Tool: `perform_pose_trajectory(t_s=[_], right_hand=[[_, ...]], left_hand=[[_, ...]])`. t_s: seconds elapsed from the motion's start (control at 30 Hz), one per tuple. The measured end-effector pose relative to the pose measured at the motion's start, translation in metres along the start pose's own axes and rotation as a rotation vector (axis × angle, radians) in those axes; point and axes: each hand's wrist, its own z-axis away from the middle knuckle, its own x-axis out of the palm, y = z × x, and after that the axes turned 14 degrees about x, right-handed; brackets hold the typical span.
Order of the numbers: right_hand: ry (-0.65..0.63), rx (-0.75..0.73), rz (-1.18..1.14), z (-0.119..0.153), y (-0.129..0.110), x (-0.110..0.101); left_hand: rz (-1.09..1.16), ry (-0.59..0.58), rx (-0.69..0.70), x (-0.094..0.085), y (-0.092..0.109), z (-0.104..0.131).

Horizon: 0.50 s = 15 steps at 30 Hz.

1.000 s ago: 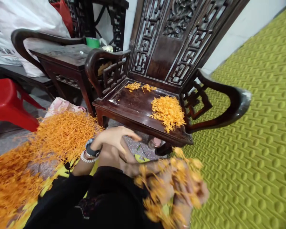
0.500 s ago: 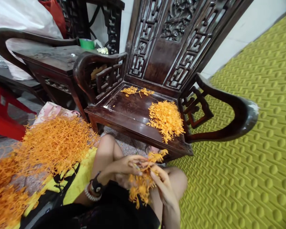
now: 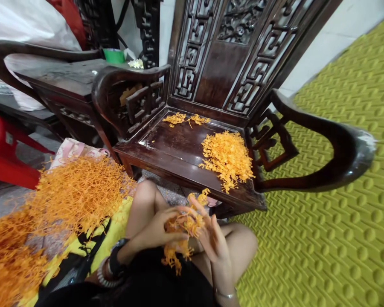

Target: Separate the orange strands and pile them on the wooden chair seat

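Above my lap, my left hand (image 3: 161, 228) curls around a bunch of orange stringy pieces (image 3: 176, 251) with frilly, flower-like ends. Some of the bunch hangs below its fingers, and a strand sticks up towards the chair. My right hand (image 3: 213, 238) is beside it, fingers stretched and thumb apart, with the orange pieces against its fingers. Motion blurs the fingertips a little. On the dark wooden chair (image 3: 182, 149) in front lies a heap of similar orange pieces (image 3: 228, 157), and a smaller orange cluster (image 3: 187, 119) rests near the backrest.
At my left, a large tangled orange pile (image 3: 80, 192) lies by a yellow cloth or bag (image 3: 118, 221). A red stool (image 3: 9, 157) stands beyond it. A side table (image 3: 64, 81) carries a green roll (image 3: 113, 55). Yellow-green bumpy material (image 3: 323, 238) covers the right side.
My right hand has opened out, its fingers now stretched. The orange bunch and my left hand have shifted slightly left. The view has turned a little.
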Motion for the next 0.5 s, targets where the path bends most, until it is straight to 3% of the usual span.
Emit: perform_pose_trajectory(t_s=[0.07, 0.2, 0.33, 0.43, 0.5], right_hand=[[0.045, -0.119, -0.013, -0.002, 0.004, 0.006], [0.308, -0.4, 0.125, -0.005, 0.017, 0.01], [0.509, -0.629, 0.431, -0.007, 0.036, 0.005], [0.587, -0.678, 0.52, -0.009, 0.047, 0.005], [0.587, -0.611, 0.502, -0.011, 0.051, 0.007]], left_hand=[[0.067, 0.078, -0.053, 0.009, 0.0, -0.004], [0.263, 0.055, -0.039, 0.003, -0.004, -0.005], [0.488, 0.235, -0.024, -0.003, -0.005, 0.0], [0.586, 0.341, 0.155, -0.001, -0.002, -0.002], [0.656, 0.474, 0.234, 0.002, 0.002, -0.006]])
